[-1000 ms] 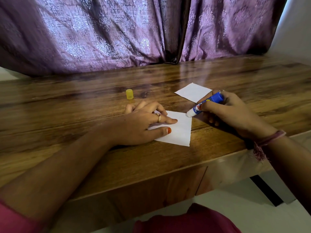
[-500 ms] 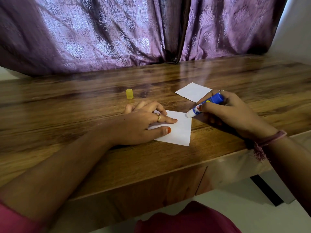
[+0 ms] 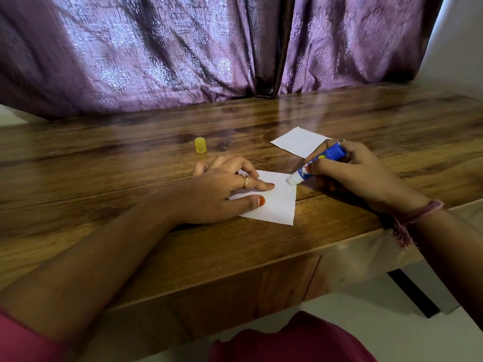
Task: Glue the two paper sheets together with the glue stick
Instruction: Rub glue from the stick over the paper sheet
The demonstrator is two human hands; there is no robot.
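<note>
Glue stick (image 3: 317, 163), label unreadable, in right hand (image 3: 358, 173) fingers; left hand (image 3: 222, 189) flat on paper sheet (image 3: 279, 202).

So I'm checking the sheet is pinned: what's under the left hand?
The near sheet lies flat under the left hand on the table. Its left part is covered, so unseen.

The left hand (image 3: 224, 190) lay palm down on the near sheet (image 3: 277, 202), fingers fairly straight, forearm reaching in from the near left. The right hand (image 3: 358, 173) gripped the glue stick (image 3: 317, 164), fingers curled round its barrel, tip slanted down and left onto the sheet's far right corner; its forearm came from the near right.
</note>
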